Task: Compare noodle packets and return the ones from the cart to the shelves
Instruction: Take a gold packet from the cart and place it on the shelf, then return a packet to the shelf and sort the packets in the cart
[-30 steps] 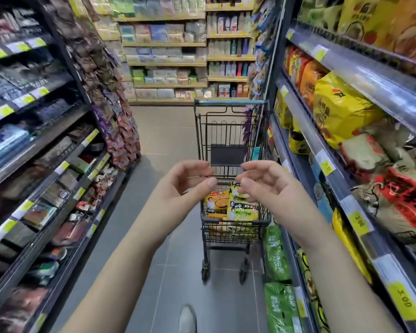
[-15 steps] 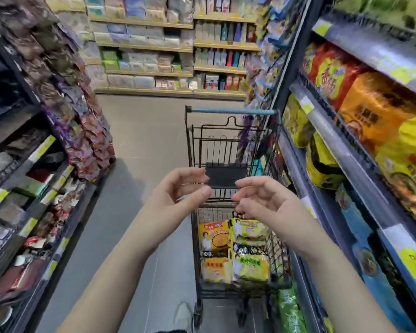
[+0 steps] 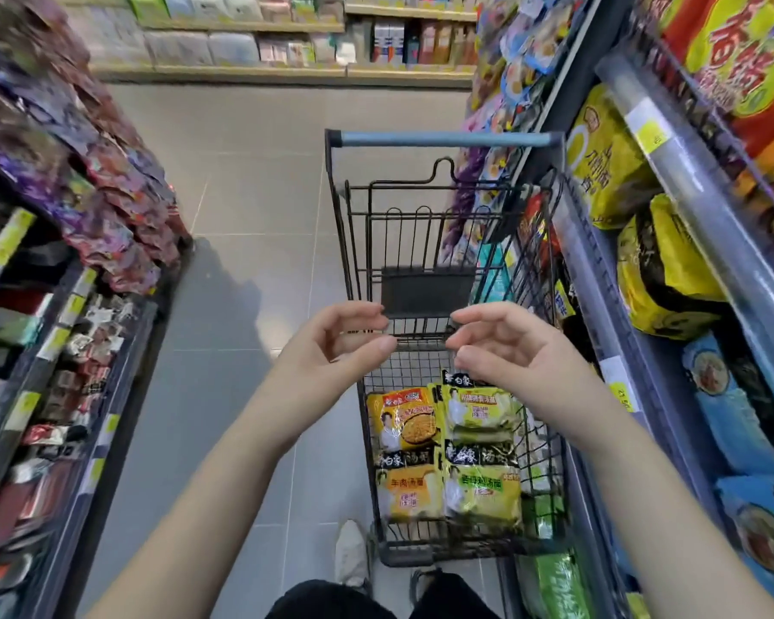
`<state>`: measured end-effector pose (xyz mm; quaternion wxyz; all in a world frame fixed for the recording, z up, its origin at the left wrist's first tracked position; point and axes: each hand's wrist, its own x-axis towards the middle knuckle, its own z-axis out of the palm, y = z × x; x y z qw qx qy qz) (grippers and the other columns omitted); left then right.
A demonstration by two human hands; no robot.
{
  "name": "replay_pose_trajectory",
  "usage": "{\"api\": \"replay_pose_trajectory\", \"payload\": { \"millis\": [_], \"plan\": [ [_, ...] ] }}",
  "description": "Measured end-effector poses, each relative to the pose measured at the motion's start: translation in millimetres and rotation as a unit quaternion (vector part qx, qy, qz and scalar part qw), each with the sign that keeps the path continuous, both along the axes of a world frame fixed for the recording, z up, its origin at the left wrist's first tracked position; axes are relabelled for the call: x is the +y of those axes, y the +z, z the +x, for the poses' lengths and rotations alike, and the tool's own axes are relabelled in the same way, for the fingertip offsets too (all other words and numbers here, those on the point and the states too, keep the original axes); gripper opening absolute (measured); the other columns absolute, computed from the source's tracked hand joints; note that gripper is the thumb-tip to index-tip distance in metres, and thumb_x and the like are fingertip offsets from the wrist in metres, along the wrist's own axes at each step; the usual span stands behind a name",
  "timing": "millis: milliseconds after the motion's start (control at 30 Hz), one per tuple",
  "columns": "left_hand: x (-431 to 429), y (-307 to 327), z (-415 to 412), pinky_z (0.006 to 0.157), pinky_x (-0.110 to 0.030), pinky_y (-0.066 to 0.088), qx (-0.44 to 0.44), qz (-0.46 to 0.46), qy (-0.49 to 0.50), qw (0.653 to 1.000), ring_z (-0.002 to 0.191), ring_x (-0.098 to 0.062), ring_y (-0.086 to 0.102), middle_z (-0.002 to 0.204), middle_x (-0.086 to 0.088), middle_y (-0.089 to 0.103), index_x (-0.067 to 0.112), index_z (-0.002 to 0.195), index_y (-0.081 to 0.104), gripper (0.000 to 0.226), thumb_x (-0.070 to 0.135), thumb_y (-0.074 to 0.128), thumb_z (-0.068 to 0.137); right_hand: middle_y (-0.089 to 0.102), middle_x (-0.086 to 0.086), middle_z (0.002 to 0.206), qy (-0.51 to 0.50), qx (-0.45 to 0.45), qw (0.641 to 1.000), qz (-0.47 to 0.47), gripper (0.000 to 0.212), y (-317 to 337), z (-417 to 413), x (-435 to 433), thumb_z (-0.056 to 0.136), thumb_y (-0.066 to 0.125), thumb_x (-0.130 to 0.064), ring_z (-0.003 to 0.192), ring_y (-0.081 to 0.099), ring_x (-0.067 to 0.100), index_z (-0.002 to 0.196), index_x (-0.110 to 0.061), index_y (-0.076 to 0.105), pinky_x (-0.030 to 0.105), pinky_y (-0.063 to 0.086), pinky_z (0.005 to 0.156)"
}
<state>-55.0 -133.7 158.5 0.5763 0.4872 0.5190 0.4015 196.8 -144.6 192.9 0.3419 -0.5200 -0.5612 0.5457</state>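
Head view, the only one we have. Both hands are raised in front of us over the near end of the cart [image 3: 426, 289]. L hand [image 3: 336, 346] and R hand [image 3: 506, 346] face each other, fingertips close but apart. Fingers of both are loosely curved, thumbs out, and neither hand grips anything.

The cart is black wire w/ a blue handle [image 3: 443, 138] at its far end. It stands on the grey tile floor [image 3: 251, 180], tight against the right shelves [image 3: 689, 185].

Noodle packets lie flat in the cart basket, below the hands, approx. two rows of two:
- orange packet [image 3: 403, 422], far left
- yellow-green packet [image 3: 479, 408], far right, partly under the R hand
- second orange packet [image 3: 407, 489], near left
- second yellow-green packet [image 3: 483, 493], near right

There may be more underneath, but we can't tell through the wire.

The right shelves carry big yellow noodle bags [image 3: 608, 163] up top, blue packs [image 3: 729, 413] lower down and green packs [image 3: 555, 583] near the floor. Yellow price tags [image 3: 651, 131] sit on the rails.

The left shelves [image 3: 108, 440] hold dark small goods, too blurred to name, w/ purple-red hanging packs [image 3: 108, 207] at their end. Back shelves [image 3: 242, 46] cross the aisle end. A white shoe [image 3: 349, 551] shows beside the cart.
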Motion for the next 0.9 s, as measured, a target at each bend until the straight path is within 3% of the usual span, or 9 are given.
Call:
{"api": "replay_pose_trajectory", "payload": {
  "millis": [200,300,467,667,767,900],
  "plan": [
    [14,-58,17,0.102,-0.037,0.056,0.018,-0.090,0.026,0.995,0.112,-0.014,0.073,0.124,0.003,0.074,0.025,0.125,0.067,0.055,0.043,0.090,0.078,0.075,-0.001,0.109,0.016,-0.005,0.999,-0.049,0.041,-50,26,33,0.080,0.076,-0.035,0.106,0.072,0.016,0.119,-0.027,0.068,0.032,0.059,0.091],
    [19,-92,30,0.101,-0.032,0.057,0.042,-0.135,0.029,0.990,0.108,-0.007,0.073,0.124,0.004,0.073,0.025,0.126,0.065,0.055,0.041,0.083,0.077,0.075,0.000,0.109,0.013,0.002,0.997,-0.069,0.042,-76,38,46,0.078,0.076,-0.035,0.105,0.072,0.016,0.118,-0.026,0.068,0.032,0.058,0.092],
    [28,-155,59,0.085,-0.016,0.057,0.075,-0.207,0.032,0.975,0.100,-0.001,0.071,0.124,0.004,0.068,0.020,0.131,0.059,0.047,0.030,0.080,0.090,0.076,-0.001,0.109,0.012,0.004,0.995,-0.103,0.041,-118,55,62,0.079,0.076,-0.031,0.103,0.072,0.013,0.119,-0.026,0.067,0.032,0.059,0.094],
    [31,-233,94,0.080,-0.015,0.047,0.119,-0.273,0.081,0.951,0.113,-0.011,0.063,0.123,0.002,0.064,0.018,0.134,0.053,0.054,0.031,0.081,0.090,0.076,-0.004,0.109,0.008,0.009,0.991,-0.135,0.043,-155,72,70,0.078,0.077,-0.033,0.104,0.072,0.014,0.119,-0.027,0.067,0.036,0.059,0.095],
    [33,-268,112,0.092,-0.023,0.046,0.131,-0.312,0.114,0.934,0.117,-0.018,0.058,0.123,0.000,0.059,0.014,0.139,0.049,0.060,0.030,0.080,0.091,0.075,-0.002,0.110,0.001,0.017,0.989,-0.145,0.043,-169,77,72,0.078,0.078,-0.031,0.104,0.073,0.015,0.119,-0.027,0.067,0.035,0.059,0.094],
    [36,-317,124,0.110,-0.039,0.046,0.146,-0.357,0.146,0.911,0.128,-0.027,0.055,0.140,-0.009,0.054,0.008,0.148,0.042,0.072,0.030,0.080,0.091,0.075,-0.002,0.110,-0.009,0.033,0.986,-0.163,0.040,-189,84,69,0.076,0.079,-0.035,0.105,0.072,0.018,0.115,-0.035,0.069,0.038,0.058,0.093]
  ]
}}
